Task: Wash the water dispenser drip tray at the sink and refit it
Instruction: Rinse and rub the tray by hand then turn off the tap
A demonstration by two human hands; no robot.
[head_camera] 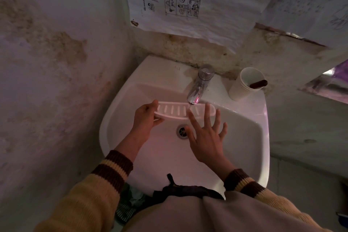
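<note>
Stained, mottled plaster walls (pixel 47 52) close in a dim corner, with a printed paper sheet (pixel 180 0) of small cartoon panels taped above a white ceramic wash basin (pixel 244 137). Light is low and pinkish.

Basin: a chrome tap (pixel 200 84) stands at the back rim, spout pointing toward you. Whether water is running cannot be told. The metal drain (pixel 182 131) sits in the middle of the bowl. On the back right corner of the rim stands a white cup (pixel 244 84), upright, with a dark handle-like item (pixel 258 84) leaning out of it; what that item is cannot be told.

Task item: the white drip tray (pixel 180 112), long and narrow with a row of slots, is held level above the bowl, directly under the tap spout and just behind the drain.

Your left hand (pixel 146 117) holds the tray's left end, thumb on the upper edge and fingers curled beneath.

Your right hand (pixel 205 137) is spread wide, palm down, fingers fanned. Its fingertips overlap the right part of the tray as seen from above; whether they touch it cannot be told. It grips nothing.

Both sleeves (pixel 111 169) are yellow knit with dark brown striped cuffs. A dark cloth (pixel 184 189) lies against the front rim of the basin, close to your body.
</note>
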